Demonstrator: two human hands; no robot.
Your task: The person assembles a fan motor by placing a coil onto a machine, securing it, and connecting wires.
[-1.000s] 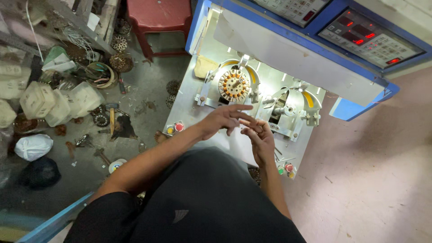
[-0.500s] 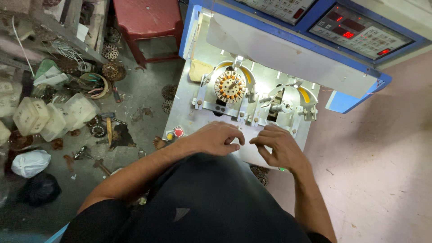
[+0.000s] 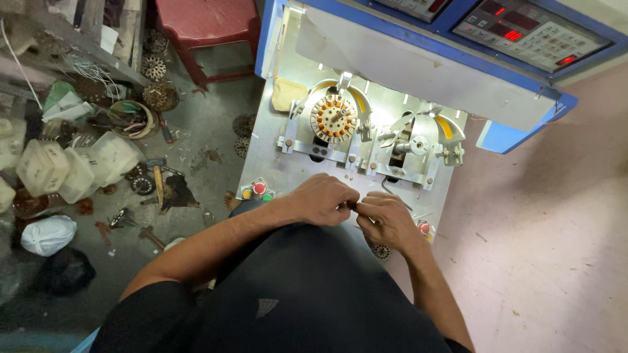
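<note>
My left hand [image 3: 325, 199] and my right hand [image 3: 386, 219] meet fingertip to fingertip above the front edge of a metal machine table [image 3: 275, 157]. Both have the fingers curled in, pinching something too small to make out between them. Behind the hands, a round wound stator [image 3: 333, 118] with copper coils sits in the left fixture. The right fixture [image 3: 418, 146] holds a bare metal spindle. My lap, in dark cloth, fills the lower middle of the head view.
Red, yellow and green buttons [image 3: 256, 191] sit at the table's front left, a red button [image 3: 424, 228] at front right. A blue control panel [image 3: 523, 33] with red displays stands behind. A red stool [image 3: 206, 26], plastic jugs [image 3: 65, 167] and loose stators litter the floor at left.
Both hands have drawn back from the fixtures toward the table's front edge and come together, fingers now curled and touching. The camera has shifted closer over the machine.
</note>
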